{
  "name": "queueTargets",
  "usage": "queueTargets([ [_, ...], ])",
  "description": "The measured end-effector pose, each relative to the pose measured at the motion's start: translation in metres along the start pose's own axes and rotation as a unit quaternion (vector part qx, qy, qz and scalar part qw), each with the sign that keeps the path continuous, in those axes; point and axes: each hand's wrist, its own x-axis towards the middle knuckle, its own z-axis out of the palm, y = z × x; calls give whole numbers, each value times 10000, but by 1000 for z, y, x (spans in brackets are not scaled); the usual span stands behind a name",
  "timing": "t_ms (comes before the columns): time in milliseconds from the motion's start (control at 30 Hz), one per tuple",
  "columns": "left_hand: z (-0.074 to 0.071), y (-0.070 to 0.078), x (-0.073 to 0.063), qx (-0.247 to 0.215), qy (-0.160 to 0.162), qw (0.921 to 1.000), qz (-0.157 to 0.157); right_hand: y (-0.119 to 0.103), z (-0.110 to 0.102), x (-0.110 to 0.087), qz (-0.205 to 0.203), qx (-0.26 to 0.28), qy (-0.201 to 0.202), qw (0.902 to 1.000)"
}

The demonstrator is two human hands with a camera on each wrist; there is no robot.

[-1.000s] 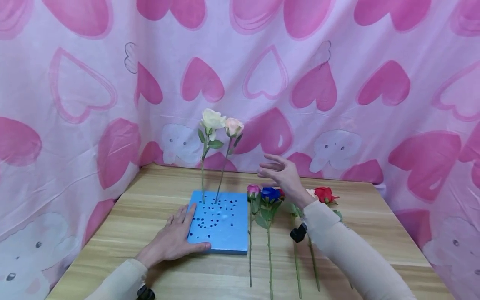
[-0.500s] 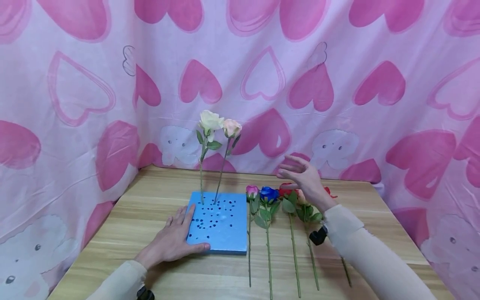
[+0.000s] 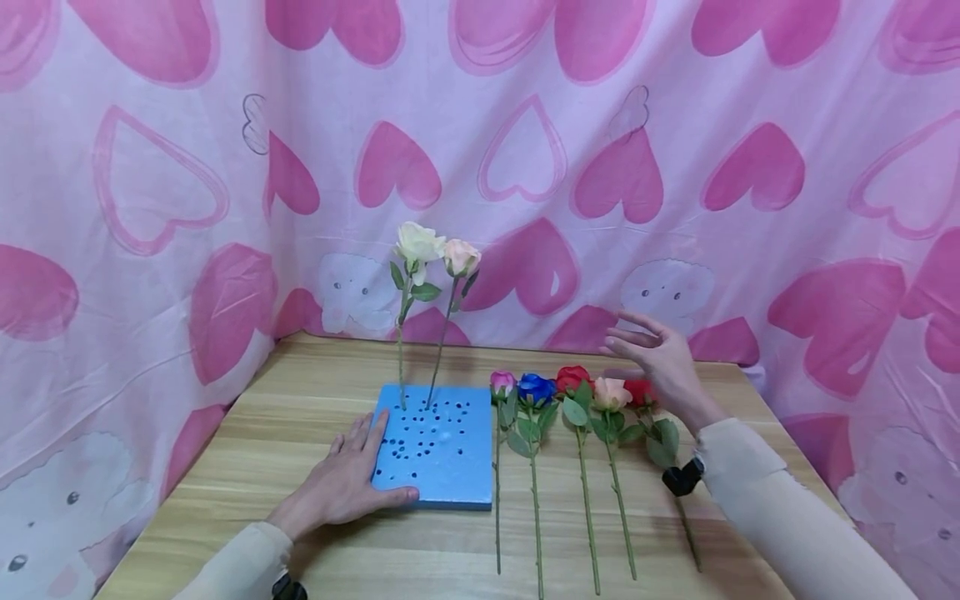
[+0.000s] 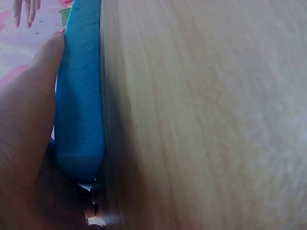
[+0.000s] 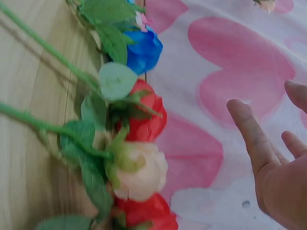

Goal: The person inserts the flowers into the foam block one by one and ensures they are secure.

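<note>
My left hand (image 3: 341,475) rests with straight fingers on the left edge of a blue foam block (image 3: 450,475) dotted with holes; the block's side (image 4: 81,96) fills part of the left wrist view. Standing in it at the back are a white rose (image 3: 418,242) and a pale pink rose (image 3: 461,257). My right hand (image 3: 663,358) hovers with nothing held, fingers extended, over the far-right red rose (image 3: 640,392), partly covering it. Left of that lie a peach rose (image 3: 611,395), another red rose (image 3: 573,379), a blue rose (image 3: 536,388) and a magenta rose (image 3: 502,383).
Everything stands on a wood-grain table (image 3: 247,467). A pink heart-patterned curtain (image 3: 480,108) closes off the back and sides. The lying stems (image 3: 585,508) point toward the table's front, to the right of the block.
My right hand has moved right, from near the block's right side across the row of lying roses, uncovering the middle ones. My left hand stays on the block.
</note>
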Motion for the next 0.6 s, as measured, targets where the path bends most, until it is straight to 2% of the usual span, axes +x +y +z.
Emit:
queueTargets([
  [300,1,0,1,2,-78,10000,-41,-4,-29,-15,-171,-316,206,9991],
  [600,1,0,0,-67,-105,9999,-56,-9,-55,-30,-104,-254,322,9991],
])
